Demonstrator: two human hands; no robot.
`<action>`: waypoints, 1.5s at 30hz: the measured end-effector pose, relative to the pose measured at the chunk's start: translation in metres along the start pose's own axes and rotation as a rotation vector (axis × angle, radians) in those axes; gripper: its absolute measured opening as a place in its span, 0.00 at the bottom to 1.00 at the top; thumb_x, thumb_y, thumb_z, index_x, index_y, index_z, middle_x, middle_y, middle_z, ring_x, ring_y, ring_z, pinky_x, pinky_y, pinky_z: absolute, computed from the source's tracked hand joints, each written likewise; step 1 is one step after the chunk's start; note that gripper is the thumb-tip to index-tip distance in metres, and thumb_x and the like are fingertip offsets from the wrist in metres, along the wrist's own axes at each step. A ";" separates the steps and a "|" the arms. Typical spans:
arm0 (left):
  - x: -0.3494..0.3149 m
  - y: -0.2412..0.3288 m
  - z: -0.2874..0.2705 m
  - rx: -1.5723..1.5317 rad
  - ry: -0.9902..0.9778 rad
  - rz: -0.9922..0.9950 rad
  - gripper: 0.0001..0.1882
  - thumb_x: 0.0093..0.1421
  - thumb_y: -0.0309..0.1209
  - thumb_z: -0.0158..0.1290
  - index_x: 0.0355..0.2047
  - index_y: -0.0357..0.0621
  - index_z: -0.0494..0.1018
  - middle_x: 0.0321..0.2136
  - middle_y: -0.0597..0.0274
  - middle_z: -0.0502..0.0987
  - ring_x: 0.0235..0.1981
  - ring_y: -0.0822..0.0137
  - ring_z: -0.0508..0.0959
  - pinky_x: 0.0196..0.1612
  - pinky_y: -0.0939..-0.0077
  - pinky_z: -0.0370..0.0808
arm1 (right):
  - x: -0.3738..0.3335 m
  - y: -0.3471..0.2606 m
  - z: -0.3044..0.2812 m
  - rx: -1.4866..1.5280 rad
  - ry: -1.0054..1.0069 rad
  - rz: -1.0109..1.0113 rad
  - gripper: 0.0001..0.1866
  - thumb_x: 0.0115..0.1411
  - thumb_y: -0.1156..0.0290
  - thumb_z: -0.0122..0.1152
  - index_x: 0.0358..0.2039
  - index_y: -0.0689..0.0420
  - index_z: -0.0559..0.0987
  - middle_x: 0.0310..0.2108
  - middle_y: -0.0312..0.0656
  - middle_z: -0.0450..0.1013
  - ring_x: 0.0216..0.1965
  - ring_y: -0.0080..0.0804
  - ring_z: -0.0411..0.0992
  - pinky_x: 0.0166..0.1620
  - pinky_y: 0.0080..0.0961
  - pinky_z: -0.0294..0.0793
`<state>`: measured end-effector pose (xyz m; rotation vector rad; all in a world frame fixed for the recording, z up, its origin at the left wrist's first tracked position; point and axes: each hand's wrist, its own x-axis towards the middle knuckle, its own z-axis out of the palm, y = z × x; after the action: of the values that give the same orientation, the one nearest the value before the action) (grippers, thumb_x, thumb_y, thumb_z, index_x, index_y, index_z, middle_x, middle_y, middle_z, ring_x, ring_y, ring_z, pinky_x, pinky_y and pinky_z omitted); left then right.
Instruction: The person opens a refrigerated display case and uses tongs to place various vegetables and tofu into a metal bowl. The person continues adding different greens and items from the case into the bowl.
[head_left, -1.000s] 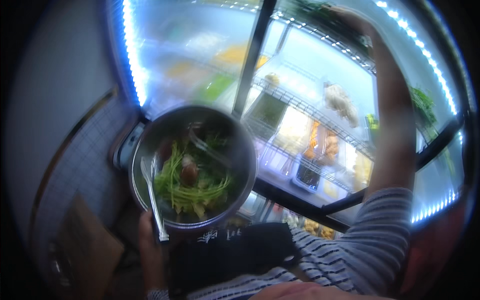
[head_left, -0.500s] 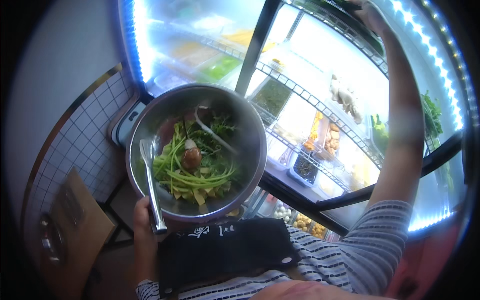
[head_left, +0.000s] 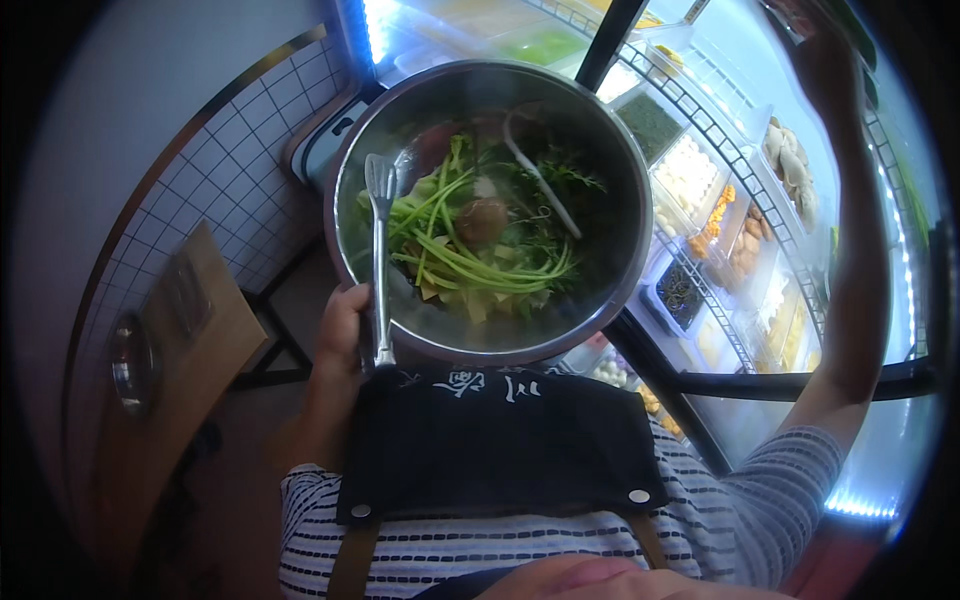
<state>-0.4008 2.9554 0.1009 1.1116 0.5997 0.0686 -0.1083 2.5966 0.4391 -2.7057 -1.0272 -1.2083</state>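
My left hand point(head_left: 345, 325) is closed at the near-left rim of a large metal bowl point(head_left: 490, 354), beside the handle of metal tongs point(head_left: 380, 250). The tongs lean inside the bowl with their head up. Long green stems and leafy greens point(head_left: 430, 245), pale cut pieces point(head_left: 470, 298) and a brown rounded item point(head_left: 483, 220) lie in it. A pale, hook-ended handle point(head_left: 545, 185) rests over the greens. My right hand point(head_left: 822, 55) reaches up into a lit display fridge, near dark green produce point(head_left: 850, 30); its fingers are dim and blurred.
Wire shelves point(head_left: 700, 100) in the fridge bear mushrooms point(head_left: 788, 160), a tub of dark strands point(head_left: 680, 297) and other tubs. A black door frame point(head_left: 720, 386) crosses below my right arm. At left stand a wire grid point(head_left: 240, 170) and a wooden table point(head_left: 190, 340).
My view has turned, so the bowl and my left hand appear farther right and higher. My right arm is still raised, its hand now nearer the upper right edge.
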 end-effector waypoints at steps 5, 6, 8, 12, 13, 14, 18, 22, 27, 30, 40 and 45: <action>-0.006 0.022 0.024 -0.143 -0.028 0.000 0.12 0.57 0.27 0.48 0.39 0.33 0.74 0.26 0.59 0.77 0.21 0.70 0.77 0.24 0.78 0.74 | -0.106 -0.124 0.076 0.525 -0.553 0.005 0.08 0.56 0.67 0.64 0.36 0.55 0.82 0.37 0.45 0.77 0.39 0.44 0.76 0.46 0.38 0.75; -0.005 0.027 0.024 -0.101 -0.046 -0.022 0.11 0.57 0.26 0.49 0.38 0.33 0.74 0.26 0.59 0.78 0.21 0.70 0.77 0.24 0.78 0.74 | -0.111 -0.143 0.086 0.522 -0.671 0.050 0.08 0.56 0.67 0.64 0.35 0.55 0.82 0.36 0.45 0.77 0.39 0.44 0.75 0.46 0.39 0.75; -0.001 0.029 0.025 -0.064 -0.007 -0.036 0.11 0.57 0.25 0.49 0.38 0.33 0.75 0.26 0.59 0.78 0.21 0.71 0.77 0.23 0.78 0.73 | -0.124 -0.180 0.104 0.571 -0.659 -0.071 0.08 0.56 0.68 0.64 0.35 0.56 0.81 0.35 0.43 0.75 0.41 0.44 0.74 0.45 0.39 0.76; 0.012 0.030 0.026 -0.024 -0.075 -0.050 0.09 0.56 0.23 0.49 0.35 0.34 0.76 0.24 0.63 0.77 0.19 0.74 0.75 0.21 0.79 0.70 | -0.146 -0.221 0.132 0.620 -0.526 -0.240 0.24 0.49 0.71 0.67 0.49 0.55 0.77 0.45 0.40 0.71 0.48 0.42 0.70 0.48 0.37 0.75; 0.014 0.032 0.028 -0.015 -0.089 -0.057 0.09 0.56 0.22 0.48 0.35 0.34 0.76 0.24 0.63 0.77 0.19 0.74 0.74 0.21 0.80 0.70 | -0.150 -0.225 0.136 0.553 -0.593 -0.235 0.25 0.49 0.71 0.67 0.50 0.54 0.76 0.44 0.40 0.70 0.48 0.42 0.70 0.47 0.37 0.75; 0.014 0.032 0.032 0.026 -0.083 -0.060 0.10 0.56 0.22 0.48 0.36 0.34 0.75 0.24 0.63 0.77 0.19 0.74 0.74 0.22 0.80 0.70 | -0.156 -0.222 0.140 0.580 -0.508 -0.232 0.25 0.49 0.70 0.66 0.50 0.54 0.76 0.44 0.40 0.70 0.48 0.41 0.70 0.47 0.36 0.75; 0.006 0.037 0.051 0.078 -0.060 -0.063 0.12 0.56 0.24 0.46 0.39 0.33 0.75 0.25 0.62 0.77 0.20 0.73 0.75 0.24 0.80 0.71 | -0.171 -0.199 0.132 0.603 -0.559 -0.090 0.23 0.48 0.67 0.66 0.47 0.54 0.75 0.40 0.41 0.71 0.47 0.41 0.70 0.47 0.36 0.74; 0.005 0.042 0.059 0.151 -0.104 -0.090 0.12 0.57 0.26 0.48 0.39 0.32 0.74 0.26 0.62 0.78 0.21 0.74 0.76 0.24 0.81 0.71 | -0.174 -0.185 0.101 0.741 -0.438 0.208 0.24 0.49 0.67 0.64 0.49 0.57 0.74 0.39 0.46 0.72 0.45 0.46 0.73 0.49 0.37 0.75; 0.011 0.038 0.056 0.122 -0.159 -0.050 0.13 0.58 0.26 0.49 0.41 0.31 0.73 0.30 0.58 0.78 0.25 0.69 0.79 0.29 0.78 0.76 | -0.214 -0.140 0.071 1.277 -0.112 0.561 0.29 0.56 0.69 0.59 0.59 0.58 0.69 0.50 0.48 0.74 0.52 0.38 0.74 0.56 0.32 0.73; 0.011 0.038 0.057 0.101 -0.190 -0.035 0.12 0.58 0.26 0.48 0.40 0.31 0.73 0.28 0.59 0.78 0.24 0.70 0.78 0.28 0.78 0.75 | -0.249 -0.079 0.077 1.375 0.018 0.873 0.30 0.56 0.71 0.59 0.61 0.60 0.68 0.48 0.46 0.75 0.49 0.35 0.75 0.53 0.31 0.75; 0.006 0.039 0.064 0.149 -0.108 -0.063 0.11 0.57 0.26 0.48 0.38 0.33 0.73 0.25 0.62 0.77 0.22 0.73 0.76 0.25 0.80 0.73 | -0.289 0.131 0.183 0.448 -0.495 1.095 0.30 0.51 0.76 0.63 0.56 0.60 0.70 0.39 0.42 0.78 0.41 0.33 0.76 0.46 0.27 0.75; 0.001 0.046 0.071 0.143 -0.104 -0.069 0.12 0.56 0.25 0.47 0.38 0.31 0.74 0.25 0.61 0.77 0.19 0.73 0.75 0.22 0.81 0.71 | -0.291 0.154 0.222 0.289 -0.635 1.050 0.24 0.55 0.75 0.62 0.54 0.57 0.74 0.45 0.47 0.78 0.45 0.38 0.77 0.49 0.32 0.75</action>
<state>-0.3545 2.9181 0.1611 1.2234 0.5556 -0.0930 -0.0154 2.3687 0.1273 -2.7012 0.2946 -0.0271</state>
